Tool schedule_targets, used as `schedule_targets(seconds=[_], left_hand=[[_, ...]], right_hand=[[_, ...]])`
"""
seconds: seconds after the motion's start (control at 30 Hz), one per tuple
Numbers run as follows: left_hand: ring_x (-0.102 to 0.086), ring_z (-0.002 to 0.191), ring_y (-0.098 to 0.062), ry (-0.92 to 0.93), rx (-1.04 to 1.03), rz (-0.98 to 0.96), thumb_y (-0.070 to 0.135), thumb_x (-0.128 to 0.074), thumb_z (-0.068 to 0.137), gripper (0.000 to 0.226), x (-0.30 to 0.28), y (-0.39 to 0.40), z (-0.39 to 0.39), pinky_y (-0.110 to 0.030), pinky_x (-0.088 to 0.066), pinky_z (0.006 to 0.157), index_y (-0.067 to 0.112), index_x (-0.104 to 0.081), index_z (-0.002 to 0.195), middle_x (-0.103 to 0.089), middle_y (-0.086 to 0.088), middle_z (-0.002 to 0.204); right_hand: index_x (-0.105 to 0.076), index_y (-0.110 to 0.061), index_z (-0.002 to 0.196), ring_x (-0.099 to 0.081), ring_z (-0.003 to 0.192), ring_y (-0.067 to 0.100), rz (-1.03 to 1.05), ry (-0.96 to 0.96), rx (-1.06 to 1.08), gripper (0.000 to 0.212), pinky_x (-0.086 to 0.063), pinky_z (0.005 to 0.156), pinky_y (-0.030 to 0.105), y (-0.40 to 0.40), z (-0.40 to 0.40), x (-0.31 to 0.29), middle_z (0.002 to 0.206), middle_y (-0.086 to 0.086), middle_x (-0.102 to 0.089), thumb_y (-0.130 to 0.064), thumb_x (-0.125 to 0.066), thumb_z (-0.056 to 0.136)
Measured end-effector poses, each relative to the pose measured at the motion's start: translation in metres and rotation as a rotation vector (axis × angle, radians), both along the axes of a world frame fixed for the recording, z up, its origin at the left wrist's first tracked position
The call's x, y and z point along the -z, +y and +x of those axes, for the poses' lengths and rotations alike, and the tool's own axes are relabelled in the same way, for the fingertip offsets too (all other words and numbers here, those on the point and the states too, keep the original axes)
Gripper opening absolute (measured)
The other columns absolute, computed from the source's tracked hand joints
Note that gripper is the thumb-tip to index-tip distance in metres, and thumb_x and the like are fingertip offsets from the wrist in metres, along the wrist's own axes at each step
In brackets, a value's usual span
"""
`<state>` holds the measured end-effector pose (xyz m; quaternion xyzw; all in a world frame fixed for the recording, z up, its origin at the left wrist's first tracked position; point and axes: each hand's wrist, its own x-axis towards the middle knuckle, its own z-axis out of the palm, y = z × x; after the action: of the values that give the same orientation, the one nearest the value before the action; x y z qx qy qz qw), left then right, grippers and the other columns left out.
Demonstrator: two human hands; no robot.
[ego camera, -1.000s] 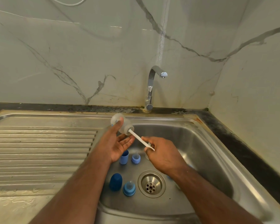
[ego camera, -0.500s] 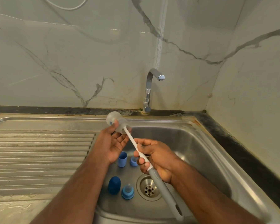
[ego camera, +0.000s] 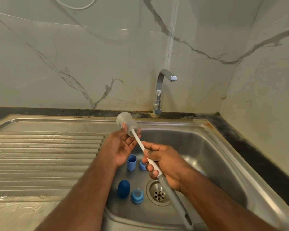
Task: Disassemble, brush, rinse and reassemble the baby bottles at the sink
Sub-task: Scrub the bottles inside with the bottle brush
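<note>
Clear bottle (tilted) on brush

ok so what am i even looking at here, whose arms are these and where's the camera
There is no machine here. The camera is worn on a person's head and looks forward and down, so the two arms reaching in from the bottom are that person's own.

The left hand holds a clear baby bottle tipped on its side. The right hand grips a long bottle brush whose white stem goes into the bottle's mouth.

Below them is a steel sink with a drain and a tap with no water running. On the sink floor lie taken-off bottle parts: a dark blue cap, a light blue cap, and a blue ring with a teat. Another blue part is mostly hidden behind the right hand.
</note>
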<state>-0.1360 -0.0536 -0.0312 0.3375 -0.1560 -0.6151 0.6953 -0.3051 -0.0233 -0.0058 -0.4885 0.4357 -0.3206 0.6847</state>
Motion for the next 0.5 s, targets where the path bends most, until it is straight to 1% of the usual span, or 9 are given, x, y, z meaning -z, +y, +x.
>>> schedule_targets(seconds=[0.03,0.07,0.13,0.17,0.27,0.33,0.4,0.47,0.5], left_hand=[[-0.072,0.106,-0.033,0.0,-0.006,0.002,0.024,-0.061,0.098,0.037,0.0,0.0,0.001,-0.043,-0.056,0.097,-0.001,-0.057,0.125,-0.071,-0.024,0.118],[-0.072,0.105,-0.033,0.0,-0.017,0.011,0.023,-0.061,0.099,0.036,0.001,-0.001,0.002,-0.043,-0.057,0.095,-0.001,-0.057,0.125,-0.071,-0.024,0.118],[-0.073,0.105,-0.034,-0.009,-0.034,0.033,0.02,-0.061,0.1,0.034,0.003,-0.003,0.004,-0.042,-0.061,0.088,-0.001,-0.055,0.125,-0.072,-0.024,0.117],[-0.073,0.106,-0.034,-0.014,-0.037,0.039,0.02,-0.062,0.099,0.034,0.003,-0.004,0.004,-0.042,-0.061,0.087,-0.001,-0.055,0.125,-0.072,-0.024,0.116],[-0.072,0.107,-0.034,-0.01,-0.051,0.039,0.02,-0.064,0.099,0.032,0.004,-0.004,0.003,-0.044,-0.059,0.09,0.002,-0.055,0.123,-0.074,-0.022,0.114],[-0.072,0.107,-0.034,-0.032,-0.064,0.044,0.02,-0.065,0.098,0.031,0.004,-0.003,0.001,-0.046,-0.057,0.096,0.001,-0.057,0.121,-0.074,-0.022,0.112],[-0.072,0.108,-0.033,-0.077,-0.077,0.043,0.019,-0.067,0.096,0.032,0.006,-0.003,-0.002,-0.046,-0.056,0.098,0.001,-0.059,0.122,-0.075,-0.021,0.111],[-0.073,0.106,-0.031,-0.115,-0.091,0.037,0.016,-0.069,0.094,0.033,0.006,-0.003,-0.005,-0.043,-0.058,0.093,0.002,-0.06,0.123,-0.075,-0.019,0.111],[-0.074,0.104,-0.029,-0.127,-0.095,0.036,0.015,-0.07,0.093,0.033,0.006,-0.003,-0.006,-0.041,-0.059,0.089,0.003,-0.061,0.123,-0.076,-0.018,0.11]], right_hand=[[-0.064,-0.025,0.131,-0.049,0.052,0.011,-0.114,0.113,-0.027,0.038,-0.038,0.044,0.022,-0.002,-0.001,0.002,0.076,0.009,-0.062,-0.005,-0.053,0.1],[-0.061,-0.028,0.135,-0.052,0.054,0.01,-0.302,0.33,-0.05,0.041,-0.041,0.047,0.023,-0.004,-0.003,0.003,0.08,0.005,-0.064,-0.009,-0.054,0.1],[-0.053,-0.035,0.143,-0.059,0.068,0.007,-0.683,0.765,-0.065,0.045,-0.047,0.059,0.02,-0.009,-0.007,0.005,0.094,-0.005,-0.067,-0.018,-0.051,0.102],[-0.048,-0.038,0.146,-0.058,0.075,0.008,-0.8,0.909,-0.072,0.046,-0.046,0.065,0.02,-0.011,-0.01,0.006,0.099,-0.006,-0.063,-0.021,-0.048,0.103],[-0.031,-0.041,0.153,-0.051,0.083,0.016,-1.023,1.161,-0.052,0.053,-0.043,0.069,0.028,-0.008,-0.011,0.005,0.103,-0.003,-0.048,-0.025,-0.043,0.104],[-0.019,-0.041,0.155,-0.047,0.089,0.017,-1.083,1.281,-0.051,0.06,-0.043,0.07,0.03,-0.004,-0.007,0.003,0.108,0.0,-0.043,-0.022,-0.043,0.103],[-0.012,-0.035,0.157,-0.045,0.103,0.021,-1.114,1.391,-0.059,0.069,-0.048,0.081,0.035,-0.002,-0.003,-0.001,0.12,0.006,-0.04,-0.018,-0.049,0.101],[-0.009,-0.029,0.158,-0.042,0.115,0.028,-1.141,1.487,-0.084,0.076,-0.049,0.092,0.042,-0.005,0.0,-0.003,0.13,0.011,-0.036,-0.017,-0.054,0.098],[-0.007,-0.027,0.159,-0.042,0.116,0.029,-1.129,1.517,-0.093,0.079,-0.049,0.092,0.043,-0.006,0.001,-0.005,0.133,0.013,-0.034,-0.016,-0.056,0.098]])
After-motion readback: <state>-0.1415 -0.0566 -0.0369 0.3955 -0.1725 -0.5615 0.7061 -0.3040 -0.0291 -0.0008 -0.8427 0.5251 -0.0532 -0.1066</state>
